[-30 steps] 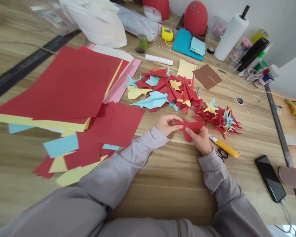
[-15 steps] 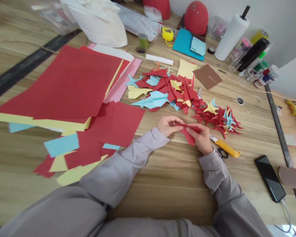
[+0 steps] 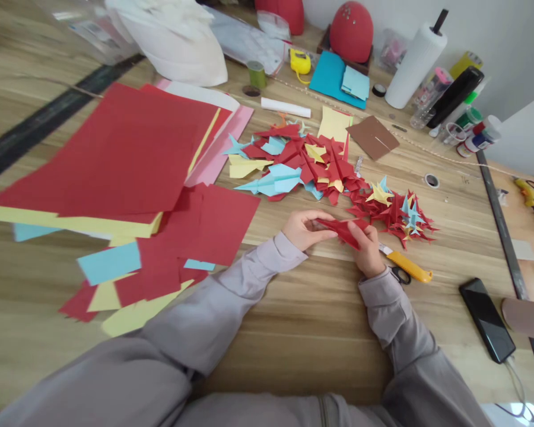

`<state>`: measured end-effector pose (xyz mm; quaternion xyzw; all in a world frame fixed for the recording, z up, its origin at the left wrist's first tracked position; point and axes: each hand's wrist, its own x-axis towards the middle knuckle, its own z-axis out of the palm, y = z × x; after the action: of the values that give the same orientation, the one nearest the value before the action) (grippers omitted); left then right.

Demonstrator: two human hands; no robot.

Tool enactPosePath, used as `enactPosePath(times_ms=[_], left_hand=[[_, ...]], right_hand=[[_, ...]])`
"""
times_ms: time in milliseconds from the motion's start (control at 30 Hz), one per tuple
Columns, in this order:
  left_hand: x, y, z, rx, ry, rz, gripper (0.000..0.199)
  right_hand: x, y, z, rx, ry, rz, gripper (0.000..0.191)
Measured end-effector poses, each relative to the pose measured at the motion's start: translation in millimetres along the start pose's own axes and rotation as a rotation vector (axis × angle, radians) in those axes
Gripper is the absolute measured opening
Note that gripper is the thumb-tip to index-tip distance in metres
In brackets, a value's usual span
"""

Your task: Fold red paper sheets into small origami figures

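My left hand (image 3: 305, 230) and my right hand (image 3: 367, 249) both pinch a folded piece of red paper (image 3: 342, 231) between them, just above the table's near area. Right beside my right hand lies a heap of red, yellow and blue folded paper shapes (image 3: 394, 216). A larger heap of similar shapes (image 3: 307, 160) sits farther ahead. Below my right fingers, a yellow utility knife (image 3: 407, 267) rests with its blade toward my hand. Black-handled scissors (image 3: 400, 275) lie partly hidden under my right wrist.
Loose sheets of red, yellow, blue and pink paper (image 3: 115, 154) spread left of my hands on the wooden table (image 3: 293, 344). A black phone (image 3: 487, 320) lies at right. A paper towel roll (image 3: 416, 65), a teal folder (image 3: 333, 77) and bottles stand along the back.
The red paper has turned in my fingers, and its lower flap no longer hangs below my hands. My right hand has shifted slightly toward my left hand.
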<state>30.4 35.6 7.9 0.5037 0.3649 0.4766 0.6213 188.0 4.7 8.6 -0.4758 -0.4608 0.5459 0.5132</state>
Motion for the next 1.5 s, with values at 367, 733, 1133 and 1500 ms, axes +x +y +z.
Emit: enactPosePath(times_ms=[367,733,1133,1500], left_hand=[[0.6,6.1,1.1,0.172,0.101,0.049,0.024],[0.4,3.2,-0.1,0.118,0.024,0.119,0.018],[1.2,-1.4,-1.9,0.053,0.003,0.066,0.018],[-1.0,3.9,0.5,-0.013,-0.041,-0.062,0.028]], right_hand=[[-1.9,-5.5,5.3,-0.248,-0.028,-0.158,0.024],[-0.7,-6.6,6.8,-0.24,0.013,-0.189,0.019],[-0.6,-9.0,7.1,-0.247,-0.021,-0.212,0.016],[-0.8,-3.3,3.5,-0.124,-0.023,-0.132,0.018]])
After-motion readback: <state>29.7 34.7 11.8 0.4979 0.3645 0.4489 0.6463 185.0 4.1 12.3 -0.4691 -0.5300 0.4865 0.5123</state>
